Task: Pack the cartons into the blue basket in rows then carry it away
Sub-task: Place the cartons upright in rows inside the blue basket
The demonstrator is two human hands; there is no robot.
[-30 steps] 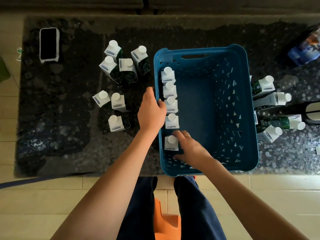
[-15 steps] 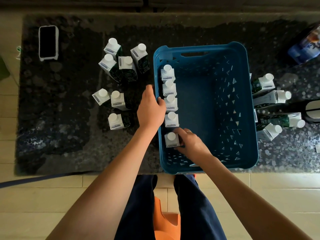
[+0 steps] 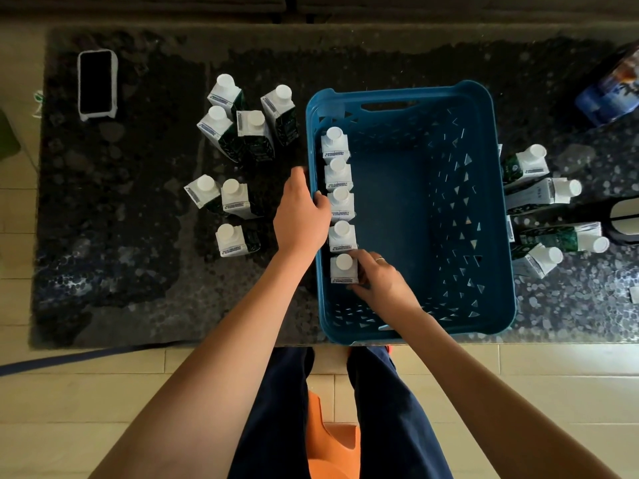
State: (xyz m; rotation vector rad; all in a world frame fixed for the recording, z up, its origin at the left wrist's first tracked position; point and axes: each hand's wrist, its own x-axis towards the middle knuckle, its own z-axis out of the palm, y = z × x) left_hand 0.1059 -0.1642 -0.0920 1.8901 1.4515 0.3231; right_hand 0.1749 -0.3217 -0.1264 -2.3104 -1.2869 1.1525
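Item: right hand (image 3: 383, 285), inside the basket (image 3: 498, 236) at its near left corner. Fingers curled about the nearest carton (image 3: 343, 269), thumb at its near side. Compared with half a second and a second before, the hand had barely shifted and the carton stood at the same spot, closing the row; judged a final squaring-up, not a fresh placement.

Item: left hand (image 3: 302, 216), on the basket's left rim, fingers curled over the edge beside the third carton. Position unchanged across the three views; it appeared to steady the basket.

Item: row of five cartons along the left wall, upright, caps up, touching or nearly so. First row judged complete; the rest of the basket floor bare, so the task stood at an early stage.

Item: loose cartons on the bench (image 3: 138, 271). Left group (image 3: 238, 160), seven, upright. Right group (image 3: 539, 209), about four, leaning outward in the wide-angle view; their bases were hidden behind the basket wall, so the count was uncertain.

Item: phone (image 3: 96, 84), far left, well apart.

Hard to make out: blue object (image 3: 612, 95) at far right, cut off by the frame; a dark and white object at the right edge, likewise cut; carton print unreadable.
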